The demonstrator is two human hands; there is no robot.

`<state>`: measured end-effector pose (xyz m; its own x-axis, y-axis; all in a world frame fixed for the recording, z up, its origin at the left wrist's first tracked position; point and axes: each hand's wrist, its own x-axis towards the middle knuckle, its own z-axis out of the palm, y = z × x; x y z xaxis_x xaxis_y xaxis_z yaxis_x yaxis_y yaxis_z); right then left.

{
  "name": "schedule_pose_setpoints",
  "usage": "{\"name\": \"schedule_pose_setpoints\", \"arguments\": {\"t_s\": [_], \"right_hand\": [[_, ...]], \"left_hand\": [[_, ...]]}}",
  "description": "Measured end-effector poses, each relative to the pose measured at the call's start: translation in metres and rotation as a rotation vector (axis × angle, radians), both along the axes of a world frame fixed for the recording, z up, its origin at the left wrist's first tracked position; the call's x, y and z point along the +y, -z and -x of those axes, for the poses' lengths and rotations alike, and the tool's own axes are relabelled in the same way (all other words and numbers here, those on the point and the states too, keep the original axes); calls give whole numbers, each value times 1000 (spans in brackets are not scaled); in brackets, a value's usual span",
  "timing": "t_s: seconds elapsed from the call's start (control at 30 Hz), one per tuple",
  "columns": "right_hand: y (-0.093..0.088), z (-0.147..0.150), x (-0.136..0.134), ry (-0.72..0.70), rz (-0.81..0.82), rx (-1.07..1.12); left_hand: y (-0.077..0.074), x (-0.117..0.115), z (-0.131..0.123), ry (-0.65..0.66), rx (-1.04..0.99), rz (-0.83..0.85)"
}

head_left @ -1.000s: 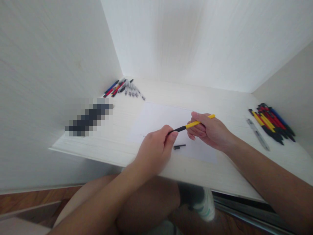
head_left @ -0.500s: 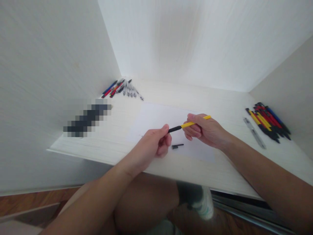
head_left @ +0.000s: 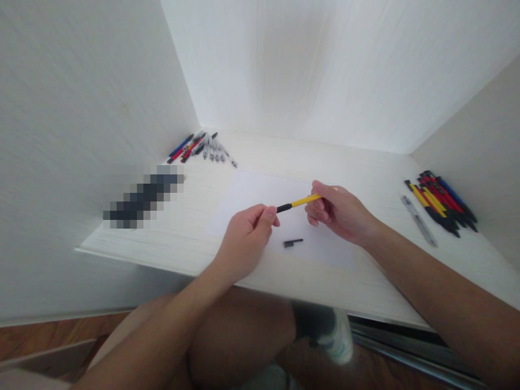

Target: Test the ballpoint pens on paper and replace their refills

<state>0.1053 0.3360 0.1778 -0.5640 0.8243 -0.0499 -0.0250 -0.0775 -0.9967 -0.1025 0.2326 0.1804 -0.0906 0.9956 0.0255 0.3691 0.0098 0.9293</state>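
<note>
The yellow-and-black pen point(head_left: 300, 201) spans between left hand point(head_left: 246, 238) and right hand point(head_left: 340, 214).

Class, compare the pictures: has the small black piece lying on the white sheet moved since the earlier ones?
No. The small black piece keeps its place on the white sheet; both slide slightly left together, so the view itself shifted.

The white table point(head_left: 365, 165) has faint grain. At its far left corner lies a pile of coloured and clear pens point(head_left: 206, 147), and nearer a dark, pixelated object point(head_left: 142, 200). In the middle lies one white paper point(head_left: 254, 190). On the right lie many coloured pens point(head_left: 439, 203), with one clear pen point(head_left: 419, 221) beside them.
</note>
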Motion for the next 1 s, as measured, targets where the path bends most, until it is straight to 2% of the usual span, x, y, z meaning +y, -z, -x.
{"name": "schedule_pose_setpoints", "arguments": {"t_s": [0.13,0.27,0.53,0.7,0.87,1.0], "right_hand": [[-1,-4,10,127,24,-23],[0,-7,15,158,5,-137],[6,-4,13,77,-54,-132],[10,-4,15,80,-173,-174],[7,-3,13,102,-275,-235],[5,-4,12,73,-284,-213]], "left_hand": [[7,-1,5,-8,331,-257],[10,0,8,12,435,-341],[11,1,9,-62,316,-252],[12,3,8,-117,175,-158],[13,5,8,-146,86,-98],[11,7,9,-151,73,-86]]}}
